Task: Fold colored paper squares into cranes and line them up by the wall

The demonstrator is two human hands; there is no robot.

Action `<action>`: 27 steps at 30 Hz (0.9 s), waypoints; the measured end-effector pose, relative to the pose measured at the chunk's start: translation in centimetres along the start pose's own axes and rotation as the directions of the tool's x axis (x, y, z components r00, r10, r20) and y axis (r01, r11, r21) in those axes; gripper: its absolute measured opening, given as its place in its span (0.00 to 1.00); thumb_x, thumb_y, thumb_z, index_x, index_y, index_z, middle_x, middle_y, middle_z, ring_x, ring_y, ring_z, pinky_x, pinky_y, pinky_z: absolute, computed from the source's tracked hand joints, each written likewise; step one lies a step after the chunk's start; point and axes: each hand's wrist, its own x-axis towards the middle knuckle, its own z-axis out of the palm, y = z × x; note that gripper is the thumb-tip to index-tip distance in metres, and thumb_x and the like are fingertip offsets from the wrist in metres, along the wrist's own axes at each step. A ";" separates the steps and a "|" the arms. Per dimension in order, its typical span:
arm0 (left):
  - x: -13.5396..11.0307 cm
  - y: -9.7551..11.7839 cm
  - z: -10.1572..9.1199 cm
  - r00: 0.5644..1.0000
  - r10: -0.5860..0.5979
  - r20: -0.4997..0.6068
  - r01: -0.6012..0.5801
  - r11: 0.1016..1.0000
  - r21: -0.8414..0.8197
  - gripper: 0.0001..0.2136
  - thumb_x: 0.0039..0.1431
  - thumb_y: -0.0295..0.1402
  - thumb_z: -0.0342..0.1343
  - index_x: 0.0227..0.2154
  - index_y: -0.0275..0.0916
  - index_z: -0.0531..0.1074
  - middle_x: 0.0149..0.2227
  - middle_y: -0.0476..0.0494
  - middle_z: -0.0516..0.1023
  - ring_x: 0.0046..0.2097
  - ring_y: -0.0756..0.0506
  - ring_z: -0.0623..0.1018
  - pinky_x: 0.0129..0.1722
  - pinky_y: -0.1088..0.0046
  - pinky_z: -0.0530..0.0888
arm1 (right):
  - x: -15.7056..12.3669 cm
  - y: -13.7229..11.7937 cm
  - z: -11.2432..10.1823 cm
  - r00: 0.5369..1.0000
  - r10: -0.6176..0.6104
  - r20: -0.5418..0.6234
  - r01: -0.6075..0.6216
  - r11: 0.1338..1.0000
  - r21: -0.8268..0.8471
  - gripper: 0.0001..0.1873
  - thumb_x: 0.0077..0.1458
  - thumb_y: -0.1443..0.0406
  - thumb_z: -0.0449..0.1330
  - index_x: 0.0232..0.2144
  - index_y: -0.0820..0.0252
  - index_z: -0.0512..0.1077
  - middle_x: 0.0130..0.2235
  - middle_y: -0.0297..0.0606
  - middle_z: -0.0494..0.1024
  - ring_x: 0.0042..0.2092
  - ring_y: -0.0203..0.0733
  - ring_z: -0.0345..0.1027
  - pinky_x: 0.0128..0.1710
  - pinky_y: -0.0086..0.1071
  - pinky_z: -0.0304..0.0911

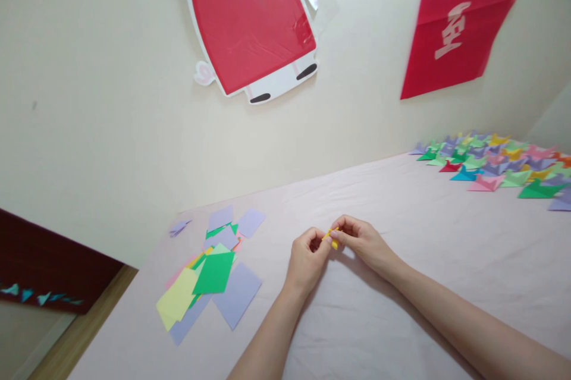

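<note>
A small piece of folded yellow paper (pixel 334 244) is pinched between my two hands above the pale sheet. My left hand (pixel 308 256) grips its left side with thumb and fingertips together. From the right, my right hand (pixel 362 242) holds the upper part of the same paper between thumb and forefinger. My fingers cover much of the paper, so its full shape is hidden.
Loose paper squares, among them a green one (pixel 215 273), lie in an overlapping pile to the left. Rows of folded paper birds, with a blue one (pixel 466 174) near the front, stand at the far right. A wall (pixel 147 130) rises behind the pale sheet (pixel 375 332).
</note>
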 end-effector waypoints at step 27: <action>0.2 -0.9 -0.2 0.989 -0.023 0.148 0.023 1.000 0.002 0.10 0.52 0.38 0.57 0.25 0.37 0.69 0.23 0.54 0.64 0.27 0.51 0.61 0.28 0.75 0.58 | -0.1 -0.5 0.0 0.996 0.011 -0.091 -0.011 1.000 0.000 0.16 0.43 0.53 0.67 0.22 0.59 0.73 0.24 0.32 0.74 0.29 0.37 0.64 0.33 0.33 0.60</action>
